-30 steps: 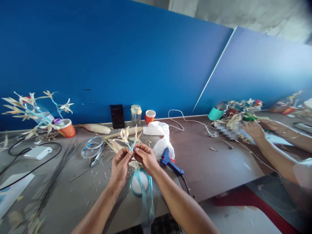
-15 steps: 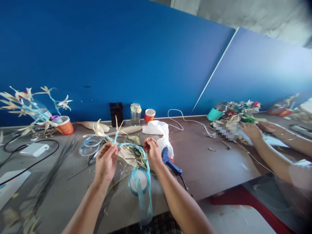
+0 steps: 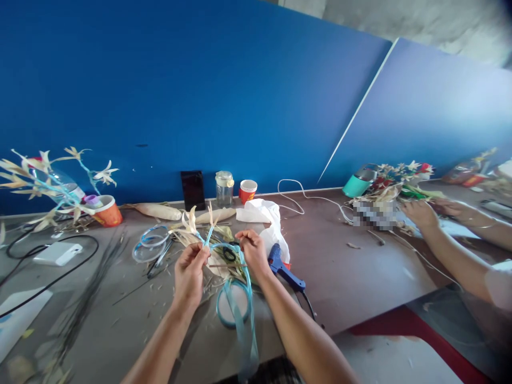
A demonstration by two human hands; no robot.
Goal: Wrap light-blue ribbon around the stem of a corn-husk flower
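Note:
My left hand (image 3: 192, 266) pinches the stem of a dried-husk flower (image 3: 189, 220), its branching stem wrapped in light blue ribbon. From that stem a blue ribbon (image 3: 218, 245) arcs across to my right hand (image 3: 253, 252), whose curled fingers are closed on it. Between the hands runs a thin brown stem (image 3: 224, 265). The ribbon's slack hangs down toward my lap, below a ribbon spool (image 3: 233, 305) lying on the table. Black-handled scissors (image 3: 229, 253) lie behind the ribbon, partly covered by it and by dried leaves.
A blue glue gun (image 3: 286, 269) lies right of my right hand, by a white plastic bag (image 3: 272, 224). Behind stand a jar (image 3: 224, 189), a red cup (image 3: 248, 191) and a dark phone (image 3: 192, 190). Wires (image 3: 86, 298) lie left. A co-worker's hands (image 3: 420, 213) are at far right.
My left hand has moved right with the flower, closer to my right hand, and the ribbon arc between them is shorter. The view has shifted slightly.

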